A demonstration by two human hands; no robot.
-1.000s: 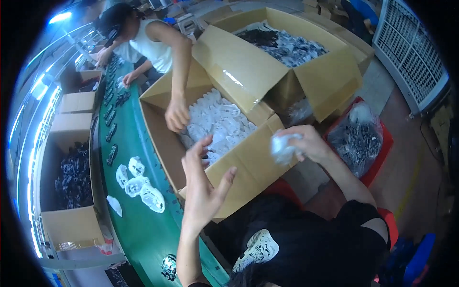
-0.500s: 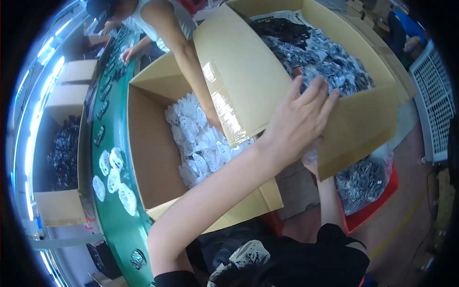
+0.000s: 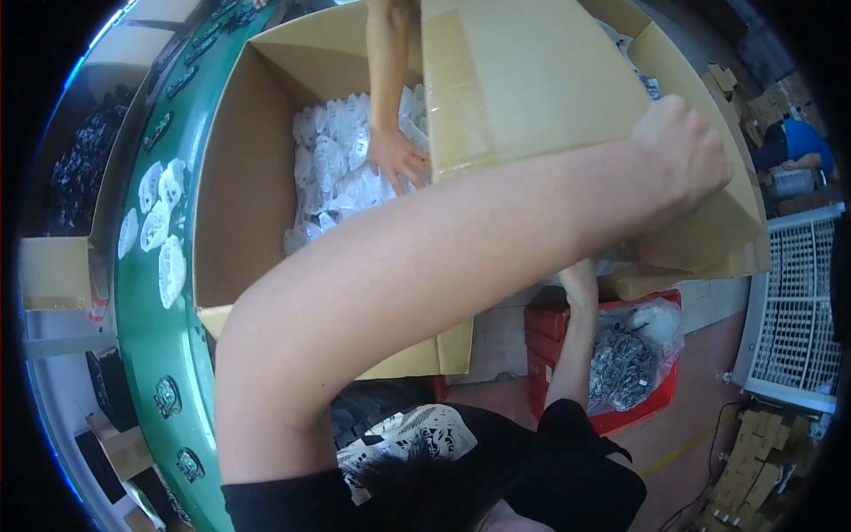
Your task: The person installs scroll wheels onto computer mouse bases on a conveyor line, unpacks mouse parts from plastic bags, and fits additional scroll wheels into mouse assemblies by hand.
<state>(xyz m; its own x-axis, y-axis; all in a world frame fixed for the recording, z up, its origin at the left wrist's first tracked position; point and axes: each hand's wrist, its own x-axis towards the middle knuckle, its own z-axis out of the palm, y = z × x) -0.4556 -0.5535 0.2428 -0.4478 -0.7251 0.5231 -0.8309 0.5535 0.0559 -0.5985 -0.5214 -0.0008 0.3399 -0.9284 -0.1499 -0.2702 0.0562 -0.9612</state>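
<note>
My left forearm crosses the view, and my left hand [image 3: 681,149] is closed at the upper edge of a tilted cardboard box [image 3: 532,80]. My right hand [image 3: 581,280] is under the near side of this box, its fingers hidden. A sliver of the clear-bagged dark parts [image 3: 651,87] shows inside the box. Left of it stands a second open carton [image 3: 235,177], holding many white bagged pieces [image 3: 328,160]. Another person's hand [image 3: 399,158] lies spread on those pieces, beside the tilted box's flap.
A green conveyor belt [image 3: 146,346] runs along the left with several white pieces [image 3: 171,270] and dark parts on it. Beyond it is a carton of black parts [image 3: 80,177]. At the right are a red crate [image 3: 550,332] with bagged grey parts and a white slatted panel [image 3: 789,310].
The view has shifted. My left hand has gone from spread fingers over the box's rim to a closed grip farther right. The box has tipped, hiding most of its contents.
</note>
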